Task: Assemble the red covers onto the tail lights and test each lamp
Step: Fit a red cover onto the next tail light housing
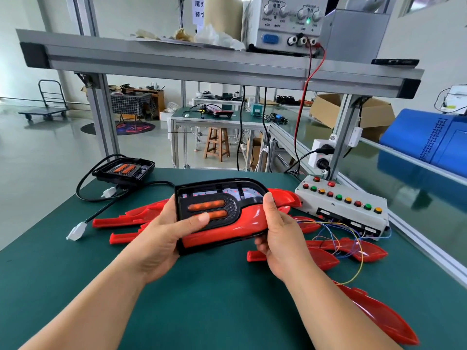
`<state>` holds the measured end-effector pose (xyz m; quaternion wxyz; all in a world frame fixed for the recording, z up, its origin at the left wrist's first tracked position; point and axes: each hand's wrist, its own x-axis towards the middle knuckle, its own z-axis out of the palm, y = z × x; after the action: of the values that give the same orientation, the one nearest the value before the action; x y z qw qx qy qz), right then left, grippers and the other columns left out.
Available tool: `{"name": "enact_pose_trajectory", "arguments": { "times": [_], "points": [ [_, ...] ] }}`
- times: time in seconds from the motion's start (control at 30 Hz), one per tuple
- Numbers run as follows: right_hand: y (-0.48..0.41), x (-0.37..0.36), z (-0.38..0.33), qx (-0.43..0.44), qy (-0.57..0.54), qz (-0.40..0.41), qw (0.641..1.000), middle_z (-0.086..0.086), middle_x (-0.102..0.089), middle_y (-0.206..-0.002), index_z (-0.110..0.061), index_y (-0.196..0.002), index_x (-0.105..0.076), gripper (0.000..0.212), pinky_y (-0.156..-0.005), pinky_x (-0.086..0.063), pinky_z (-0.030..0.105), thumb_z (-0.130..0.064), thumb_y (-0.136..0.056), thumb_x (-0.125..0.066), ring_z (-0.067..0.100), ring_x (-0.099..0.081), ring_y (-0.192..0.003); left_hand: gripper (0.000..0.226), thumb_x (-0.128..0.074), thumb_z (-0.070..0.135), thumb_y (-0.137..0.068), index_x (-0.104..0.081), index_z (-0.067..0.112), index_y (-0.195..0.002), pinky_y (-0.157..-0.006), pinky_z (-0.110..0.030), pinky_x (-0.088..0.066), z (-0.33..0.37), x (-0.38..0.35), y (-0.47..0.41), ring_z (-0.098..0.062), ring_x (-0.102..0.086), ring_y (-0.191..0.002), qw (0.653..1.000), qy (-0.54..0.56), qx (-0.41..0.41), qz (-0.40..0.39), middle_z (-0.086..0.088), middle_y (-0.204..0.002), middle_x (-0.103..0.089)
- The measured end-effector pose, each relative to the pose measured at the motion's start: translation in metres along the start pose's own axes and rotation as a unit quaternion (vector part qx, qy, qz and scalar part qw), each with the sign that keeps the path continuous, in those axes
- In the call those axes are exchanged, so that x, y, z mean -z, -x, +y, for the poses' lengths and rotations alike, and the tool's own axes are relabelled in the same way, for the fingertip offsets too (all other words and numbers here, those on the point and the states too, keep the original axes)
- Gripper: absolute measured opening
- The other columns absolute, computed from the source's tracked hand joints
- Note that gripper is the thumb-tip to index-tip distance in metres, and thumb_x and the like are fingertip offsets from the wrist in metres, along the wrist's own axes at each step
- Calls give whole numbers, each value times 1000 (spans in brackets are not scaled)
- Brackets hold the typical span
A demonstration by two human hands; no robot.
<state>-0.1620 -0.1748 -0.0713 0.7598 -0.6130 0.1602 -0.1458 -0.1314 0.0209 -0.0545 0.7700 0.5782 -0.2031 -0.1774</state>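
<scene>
I hold a black tail light [214,195] with two orange lenses above the green table, a red cover [227,228] lying along its lower part. My left hand [161,236] grips its left end, thumb across the lower orange lens. My right hand [278,231] grips the right end, thumb up on the cover's tip. A second tail light [123,170] with a cable lies at the back left. Several loose red covers [131,218] lie under and around my hands; one more red cover [379,314] lies near my right forearm.
A white test box [348,205] with coloured buttons and thin coloured wires sits at the right. A white cable plug [75,231] lies at the left of the table [75,269]. A power supply [285,21] stands on the aluminium shelf [177,61] overhead.
</scene>
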Motion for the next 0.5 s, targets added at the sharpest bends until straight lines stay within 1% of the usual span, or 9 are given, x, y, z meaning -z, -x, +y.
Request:
{"name": "enact_pose_trajectory", "arguments": {
  "times": [0.03,0.1,0.13,0.17,0.2,0.23,0.3,0.37,0.5],
  "points": [
    [-1,1,0,1,-1,3,1000,-4,-52,-52,-20,-70,-51,57,-39,-34,20,-76,-67,-60,11,-46,-37,77,-75,10,-76,-38,27,-142,-91,-38,-54,-1,1,1,-23,-61,-119,999,-31,-6,-12,-1,-128,-65],
    [-2,3,0,5,-2,8,1000,-3,-51,-52,-21,-69,-50,58,-40,-35,21,-78,-65,-60,11,-46,-37,118,-84,9,-69,-5,42,-151,-89,-18,-51,-3,2,1,-1,-59,-116,997,-76,-15,-11,26,-122,-63],
    [-3,3,0,7,-1,11,1000,-2,-51,-53,-21,-69,-50,59,-41,-35,21,-79,-64,-59,11,-46,-38,134,-90,15,-63,10,47,-148,-87,-11,-48,-5,4,0,11,-56,-113,994,-105,-15,-2,40,-117,-58],
    [-3,3,0,11,2,12,1000,-2,-51,-55,-21,-70,-49,61,-41,-35,21,-80,-64,-58,12,-46,-38,141,-93,26,-57,14,52,-145,-91,-9,-42,-6,5,0,19,-50,-113,989,-145,-20,6,48,-118,-50],
    [-3,4,1,16,7,12,1000,-1,-51,-55,-20,-72,-50,62,-41,-35,21,-81,-65,-57,12,-47,-39,138,-92,37,-55,12,56,-144,-100,-12,-36,-8,4,0,22,-42,-120,981,-190,-33,10,48,-126,-42],
    [-4,4,1,22,14,10,1000,0,-52,-56,-19,-73,-51,64,-41,-36,21,-82,-65,-55,13,-48,-39,130,-89,44,-55,6,60,-143,-108,-18,-29,-9,4,1,18,-36,-128,973,-225,-47,16,42,-137,-35],
    [-4,4,2,35,34,8,999,1,-55,-57,-16,-77,-53,69,-41,-37,22,-84,-64,-52,14,-51,-41,111,-83,43,-60,-7,65,-138,-114,-27,-26,-13,3,-1,6,-36,-134,969,-236,-64,28,26,-148,-32],
    [-3,2,5,44,46,10,998,1,-56,-60,-15,-80,-54,72,-42,-38,22,-84,-64,-51,15,-53,-42,102,-81,35,-60,-15,68,-131,-111,-26,-33,-15,2,-2,2,-43,-131,976,-199,-76,34,22,-148,-36],
    [-2,1,7,66,61,10,996,-1,-53,-59,-18,-81,-55,72,-40,-37,21,-87,-64,-48,14,-53,-41,111,-91,24,-52,-22,71,-126,-96,-16,-46,-18,7,-5,-1,-47,-129,991,-104,-82,16,30,-142,-43]
  ]
}}
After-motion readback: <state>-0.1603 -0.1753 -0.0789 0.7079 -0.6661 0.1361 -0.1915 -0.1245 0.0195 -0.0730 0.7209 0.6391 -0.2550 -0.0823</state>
